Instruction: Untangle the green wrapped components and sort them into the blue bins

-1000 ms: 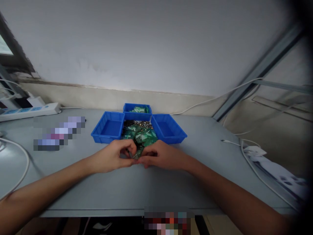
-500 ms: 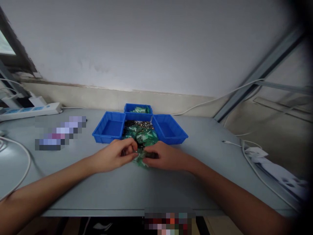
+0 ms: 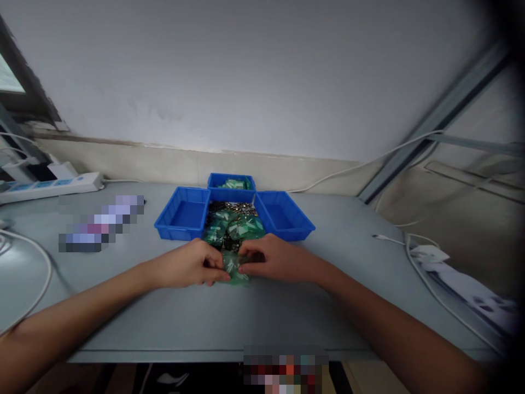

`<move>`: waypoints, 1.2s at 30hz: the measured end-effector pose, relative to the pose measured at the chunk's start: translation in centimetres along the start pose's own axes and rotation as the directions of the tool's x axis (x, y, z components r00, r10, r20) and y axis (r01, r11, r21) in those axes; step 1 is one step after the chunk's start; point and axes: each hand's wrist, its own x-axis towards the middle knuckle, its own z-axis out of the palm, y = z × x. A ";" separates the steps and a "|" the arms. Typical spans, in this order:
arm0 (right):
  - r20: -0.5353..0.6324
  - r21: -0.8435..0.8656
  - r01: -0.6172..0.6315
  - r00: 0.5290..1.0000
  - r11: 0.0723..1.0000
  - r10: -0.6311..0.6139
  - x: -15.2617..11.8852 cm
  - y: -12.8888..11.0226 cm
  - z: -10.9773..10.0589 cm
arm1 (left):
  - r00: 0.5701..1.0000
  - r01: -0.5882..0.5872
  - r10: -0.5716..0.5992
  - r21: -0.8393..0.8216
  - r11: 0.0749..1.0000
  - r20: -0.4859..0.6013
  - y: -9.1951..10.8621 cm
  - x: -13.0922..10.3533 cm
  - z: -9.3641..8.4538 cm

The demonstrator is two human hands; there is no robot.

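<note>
Between my hands is a small green-tinted plastic bag (image 3: 233,268) with pale and shiny little pieces showing through it. My left hand (image 3: 200,264) pinches its left side between thumb and fingers. On the right side, my right hand (image 3: 268,258) is closed on the same bag, thumb below the curled fingers. Just beyond lie more green bags (image 3: 241,227) and a heap of small dark and shiny metal pieces (image 3: 240,209), too small to name. Blue bins stand around this heap: a left bin (image 3: 166,231), a right bin (image 3: 297,236) and a back bin (image 3: 232,193) holding green bags.
A white power strip (image 3: 53,189) with plugs is at the back left of the grey table (image 3: 164,317). A blurred-out object (image 3: 102,221) lies left of the bins. White cables (image 3: 418,273) run along the right, beside a metal frame post (image 3: 410,142).
My left hand has moved slightly down, and its fingers have closed onto the bag's left side. My right hand stays nearly in place. The green bag shows more plainly between them.
</note>
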 end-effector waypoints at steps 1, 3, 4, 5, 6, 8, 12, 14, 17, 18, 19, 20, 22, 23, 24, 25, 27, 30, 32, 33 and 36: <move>0.006 0.006 0.001 1.000 1.000 -0.001 0.0 0.0 0.0 | 1.000 0.020 -0.019 -0.039 0.999 0.022 0.0 0.0 0.0; 0.009 0.011 0.010 1.000 1.000 -0.010 0.0 0.1 0.0 | 0.998 0.051 -0.047 -0.092 0.994 0.041 0.0 0.0 0.0; 0.006 0.011 0.018 1.000 1.000 -0.018 0.0 0.1 0.0 | 0.997 0.063 -0.059 -0.102 0.993 0.040 0.0 0.0 -0.1; 0.002 0.009 0.027 1.000 1.000 -0.027 0.0 0.1 0.0 | 0.997 0.077 -0.073 -0.106 0.991 0.038 0.1 0.0 -0.1; -0.002 0.005 0.035 0.999 0.999 -0.035 0.1 0.0 0.0 | 0.996 0.091 -0.088 -0.108 0.990 0.032 0.2 0.0 -0.1; -0.010 0.006 0.041 0.999 0.999 -0.041 0.1 0.0 0.1 | 0.994 0.107 -0.107 -0.104 0.989 0.012 0.3 0.0 -0.1; -0.040 0.034 0.036 0.999 0.999 -0.034 0.1 -0.1 0.1 | 0.993 0.114 -0.114 -0.109 0.988 0.003 0.3 0.1 -0.3; -0.048 0.044 0.039 0.998 0.998 -0.037 0.1 -0.2 0.0 | 0.994 0.111 -0.111 -0.122 0.986 0.007 0.3 0.1 -0.3; -0.049 0.047 0.038 0.998 0.998 -0.036 0.1 -0.3 0.0 | 0.996 0.083 -0.084 -0.130 0.988 -0.002 0.1 0.0 -0.1; -0.047 0.045 0.034 0.998 0.998 -0.032 0.1 -0.4 0.0 | 0.998 0.067 -0.069 -0.125 0.990 -0.009 0.0 0.0 0.0; -0.046 0.044 0.031 0.999 0.999 -0.029 0.1 -0.4 0.0 | 0.998 0.048 -0.051 -0.116 0.992 -0.023 0.0 0.0 0.1; -0.047 0.039 0.031 0.998 0.999 -0.029 0.2 -0.5 0.0 | 0.998 0.027 -0.032 -0.104 0.994 -0.045 -0.1 0.1 0.2; -0.057 0.029 0.036 0.998 0.999 -0.034 0.2 -0.6 0.1 | 0.994 -0.016 0.007 -0.082 0.997 -0.105 -0.2 0.2 0.4; -0.068 0.029 0.038 0.997 0.999 -0.036 0.2 -0.6 0.2 | 0.990 -0.032 0.022 -0.069 0.997 -0.143 -0.3 0.3 0.6; -0.080 0.028 0.037 0.996 0.999 -0.035 0.2 -0.7 0.3 | 0.982 -0.046 0.036 -0.050 0.998 -0.186 -0.4 0.3 0.7; -0.092 0.025 0.034 0.995 0.999 -0.032 0.3 -0.7 0.4 | 0.972 -0.057 0.051 -0.021 0.998 -0.227 -0.4 0.4 0.8; -0.114 0.011 0.026 0.993 1.000 -0.025 0.2 -0.8 0.7 | 0.956 -0.087 0.097 0.051 0.995 -0.276 -0.5 0.5 1.0; -0.129 -0.060 0.041 0.990 0.997 -0.049 0.2 -0.9 1.3 | 0.952 -0.138 0.167 0.130 0.982 -0.255 -0.5 0.6 1.2; -0.132 -0.109 0.069 0.988 0.992 -0.084 0.2 -0.8 1.7 | 0.953 -0.167 0.196 0.141 0.976 -0.230 -0.3 0.5 1.3; -0.129 -0.127 0.083 0.987 0.988 -0.100 0.2 -0.8 1.8 | 0.954 -0.174 0.202 0.140 0.975 -0.222 -0.3 0.5 1.3; -0.118 -0.136 0.096 0.987 0.986 -0.112 0.1 -0.6 1.7 | 0.959 -0.178 0.201 0.129 0.976 -0.199 0.0 0.5 1.2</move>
